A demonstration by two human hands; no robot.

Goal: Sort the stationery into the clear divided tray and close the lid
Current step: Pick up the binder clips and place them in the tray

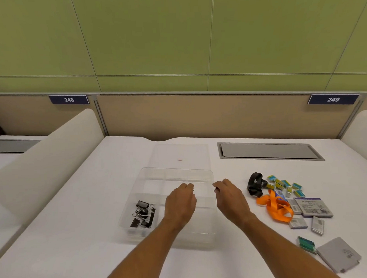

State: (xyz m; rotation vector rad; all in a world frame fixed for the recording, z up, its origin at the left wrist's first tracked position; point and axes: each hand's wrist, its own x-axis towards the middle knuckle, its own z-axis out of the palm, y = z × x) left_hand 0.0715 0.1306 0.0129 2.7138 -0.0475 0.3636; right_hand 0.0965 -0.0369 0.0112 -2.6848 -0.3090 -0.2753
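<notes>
The clear divided tray (127, 215) stands open in the middle of the white desk. Several black binder clips (142, 215) lie in its front left compartment. Its clear lid (180, 153) lies flat just behind it. My left hand (180, 203) hovers over the tray's middle, fingers curled, with a small metal ring-like piece pinched at the fingertips. My right hand (230, 197) hovers over the tray's right edge, fingers curled together; what they hold, if anything, is hidden.
To the right of the tray lie a black strap (256, 184), an orange lanyard (276, 206), several small coloured staple boxes (284, 185), grey boxes (314, 207), a green box (306, 243) and a flat grey box (338, 254). A grey cable hatch (268, 151) sits at the back right.
</notes>
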